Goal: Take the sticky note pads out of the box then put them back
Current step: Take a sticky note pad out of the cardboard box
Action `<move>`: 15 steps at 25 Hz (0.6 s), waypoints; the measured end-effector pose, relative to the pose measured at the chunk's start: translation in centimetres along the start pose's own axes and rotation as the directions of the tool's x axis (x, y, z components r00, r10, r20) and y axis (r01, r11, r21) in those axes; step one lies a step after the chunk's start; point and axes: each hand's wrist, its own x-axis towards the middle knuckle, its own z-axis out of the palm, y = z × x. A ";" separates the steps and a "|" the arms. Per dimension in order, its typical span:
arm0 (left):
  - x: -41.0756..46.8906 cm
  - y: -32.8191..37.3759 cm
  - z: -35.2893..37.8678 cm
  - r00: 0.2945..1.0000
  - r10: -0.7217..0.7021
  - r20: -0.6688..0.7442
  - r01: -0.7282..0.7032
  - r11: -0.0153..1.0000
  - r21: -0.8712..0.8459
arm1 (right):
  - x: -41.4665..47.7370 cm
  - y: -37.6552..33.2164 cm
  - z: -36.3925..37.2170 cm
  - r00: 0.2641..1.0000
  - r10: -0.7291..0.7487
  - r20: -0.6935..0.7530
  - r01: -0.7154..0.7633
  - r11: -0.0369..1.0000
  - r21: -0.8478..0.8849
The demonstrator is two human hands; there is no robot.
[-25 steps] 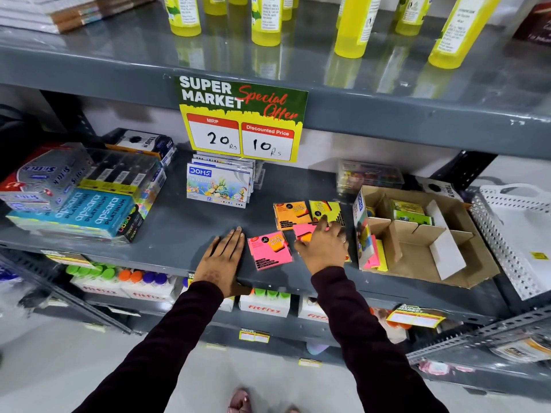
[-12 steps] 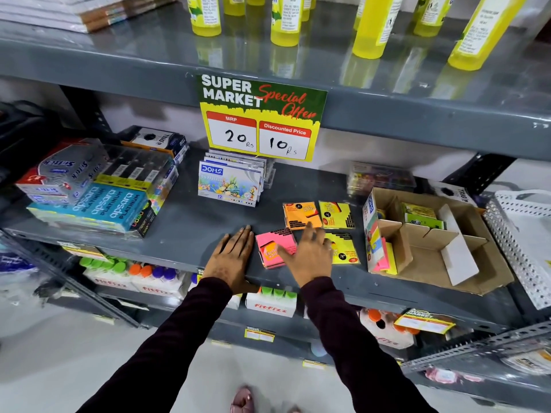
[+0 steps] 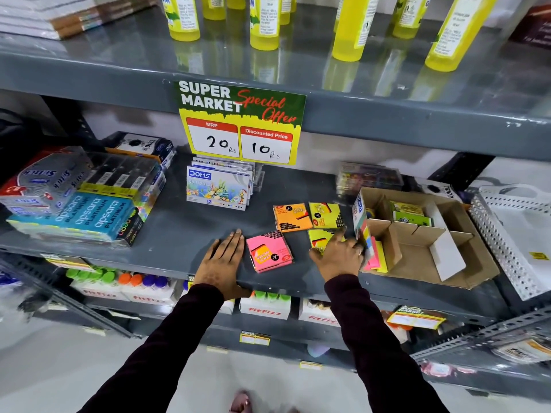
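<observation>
Left hand (image 3: 222, 259) lies flat, palm down, on the grey shelf (image 3: 185, 234), fingers stretched out and together, gripping nothing. It sits just left of the pink sticky note pad (image 3: 269, 251), near it but apart as far as I can see.

Right hand (image 3: 338, 256) is over the near yellow pad (image 3: 317, 238), covering most of it. Fingers are spread and reach toward the left wall of the cardboard box (image 3: 417, 251); the tips are motion-blurred against the coloured strip there, so I cannot tell whether they grip anything.

Pads out on the shelf — four visible:
- pink, nearest the front edge, between the two hands
- orange pad (image 3: 290, 216) behind it
- far yellow pad (image 3: 325, 215) just right of the orange one, edges close or touching
- near yellow, under the right hand

Box is at the right on the same shelf, open top, cardboard dividers inside. Pink and yellow pads (image 3: 378, 257) stand on edge in its front left compartment; green packs (image 3: 410, 214) are in a rear compartment.

Price sign (image 3: 241, 123) hangs from the shelf above; oil pastel boxes (image 3: 219, 192) stand behind the pads.
</observation>
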 end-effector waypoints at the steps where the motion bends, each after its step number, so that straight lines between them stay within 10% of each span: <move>1: 0.0 0.0 0.0 1.000 -0.001 -0.003 0.001 1.000 -0.002 | 0.4 -0.1 -0.3 0.999 -0.004 -0.038 0.005 1.000 0.010; 15: -0.1 -0.2 -0.1 1.000 0.004 0.013 -0.003 0.996 -0.085 | 9.7 -2.2 0.9 0.998 0.048 0.037 -0.050 0.997 0.054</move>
